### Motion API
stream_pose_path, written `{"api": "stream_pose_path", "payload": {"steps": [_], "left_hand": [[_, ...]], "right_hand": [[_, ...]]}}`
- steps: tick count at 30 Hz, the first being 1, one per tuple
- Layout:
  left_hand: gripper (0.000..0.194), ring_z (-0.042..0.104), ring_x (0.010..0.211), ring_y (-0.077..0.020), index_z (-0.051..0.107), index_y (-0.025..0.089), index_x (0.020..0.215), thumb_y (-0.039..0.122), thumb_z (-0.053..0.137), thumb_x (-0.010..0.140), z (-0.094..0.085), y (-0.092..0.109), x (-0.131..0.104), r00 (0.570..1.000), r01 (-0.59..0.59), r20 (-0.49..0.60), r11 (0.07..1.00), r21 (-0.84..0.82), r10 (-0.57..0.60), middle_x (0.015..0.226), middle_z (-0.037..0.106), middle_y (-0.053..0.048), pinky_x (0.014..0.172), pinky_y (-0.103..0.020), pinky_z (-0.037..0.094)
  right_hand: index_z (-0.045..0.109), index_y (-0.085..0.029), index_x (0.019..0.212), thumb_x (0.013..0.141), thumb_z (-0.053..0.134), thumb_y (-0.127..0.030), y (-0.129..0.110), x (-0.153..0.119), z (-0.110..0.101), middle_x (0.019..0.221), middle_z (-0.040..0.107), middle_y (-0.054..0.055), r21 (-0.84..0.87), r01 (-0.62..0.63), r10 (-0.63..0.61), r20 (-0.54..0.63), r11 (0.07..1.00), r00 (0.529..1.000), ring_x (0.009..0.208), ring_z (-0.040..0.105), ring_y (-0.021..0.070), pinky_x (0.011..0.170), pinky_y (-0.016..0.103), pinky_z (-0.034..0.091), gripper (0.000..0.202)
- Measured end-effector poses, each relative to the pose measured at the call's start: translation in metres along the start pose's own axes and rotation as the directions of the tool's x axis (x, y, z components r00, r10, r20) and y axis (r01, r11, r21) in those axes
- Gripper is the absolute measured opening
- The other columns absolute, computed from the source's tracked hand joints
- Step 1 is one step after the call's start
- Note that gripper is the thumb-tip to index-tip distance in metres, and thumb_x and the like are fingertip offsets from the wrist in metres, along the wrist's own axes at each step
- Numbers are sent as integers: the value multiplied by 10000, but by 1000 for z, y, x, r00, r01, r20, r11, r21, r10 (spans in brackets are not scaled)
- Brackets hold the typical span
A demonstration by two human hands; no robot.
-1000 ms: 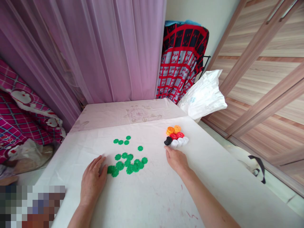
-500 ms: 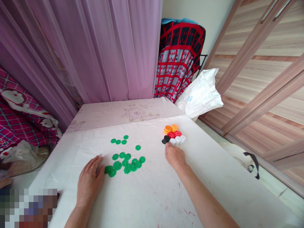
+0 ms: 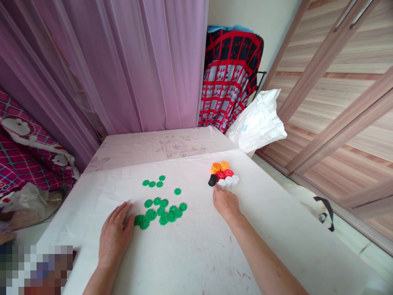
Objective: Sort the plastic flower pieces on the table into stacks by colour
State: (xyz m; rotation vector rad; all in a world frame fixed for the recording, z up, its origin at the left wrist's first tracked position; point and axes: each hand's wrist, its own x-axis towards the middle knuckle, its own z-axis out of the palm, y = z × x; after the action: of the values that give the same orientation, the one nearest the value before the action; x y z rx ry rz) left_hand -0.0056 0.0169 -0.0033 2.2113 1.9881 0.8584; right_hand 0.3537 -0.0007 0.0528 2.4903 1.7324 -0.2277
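Black discs [image 3: 212, 180] have edged leftward beside the right hand [image 3: 226, 200], grip unclear; left hand [image 3: 116, 231] lies slack by green discs [image 3: 164, 219].

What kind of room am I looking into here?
Probably a room in a home, perhaps a bedroom: a purple curtain hangs behind the table, a wood-panelled wardrobe stands at right, and a penguin-patterned pink cloth lies at left.
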Motion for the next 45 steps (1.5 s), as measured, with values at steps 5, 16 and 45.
{"api": "stream_pose_path", "payload": {"steps": [5,16,45], "left_hand": [[467,573,1206,-286,669,198,1156,457,403,874,0,1,1,1000,5,-8,1000,-9,-5,1280,646,-95,1046,-455,455],[502,565,1215,-282,659,167,1181,459,369,893,1,0,1,1000,-11,12,1000,19,10,1282,643,-116,1050,-440,444],[605,280,1447,-293,506,205,1381,573,326,936,53,98,93,935,-49,352,998,38,33,1529,399,-100,1186,-518,158]], "right_hand": [[567,-167,1198,980,269,-218,-1,4,0,937,709,147,6,6,-6,-14,1000,1000,900,697,242,726,338,483,373],[570,-208,1239,984,289,-250,0,0,2,919,714,119,48,11,-10,-29,999,1000,857,692,241,741,348,480,382],[496,-79,1345,978,153,-416,-92,48,41,1409,527,152,794,370,-138,-348,483,927,1315,466,158,1112,308,333,605]]}}
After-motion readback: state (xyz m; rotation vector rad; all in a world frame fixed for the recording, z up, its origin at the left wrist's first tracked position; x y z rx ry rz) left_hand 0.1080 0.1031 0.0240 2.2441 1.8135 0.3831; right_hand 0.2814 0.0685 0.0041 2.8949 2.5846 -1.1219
